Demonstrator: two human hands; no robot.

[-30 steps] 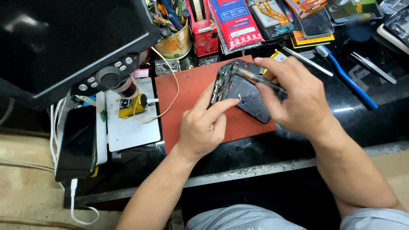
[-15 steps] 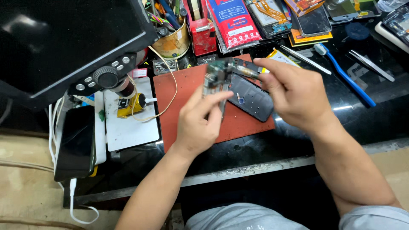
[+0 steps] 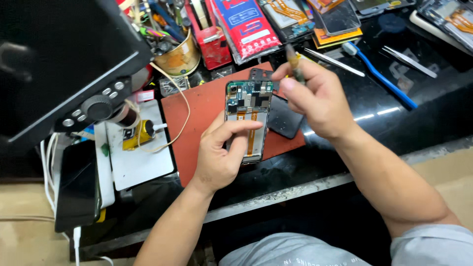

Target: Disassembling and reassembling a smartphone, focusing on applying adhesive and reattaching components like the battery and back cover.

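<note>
Opened phone (image 3: 248,118) now upright in left hand (image 3: 221,152), lifted off mat (image 3: 197,118).

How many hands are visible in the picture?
2. The left hand holds an opened phone over the red mat. The right hand grips a thin tool above the phone's top. No other person's hands show.

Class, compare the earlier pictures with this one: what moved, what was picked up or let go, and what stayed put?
The opened phone went from flat on the red mat, under both hands, to lifted and upright in the left hand. The right hand let go of it and now holds a thin tool near its top. The dark back cover lies on the mat. Microscope, toothbrush and parts packs stayed put.
</note>
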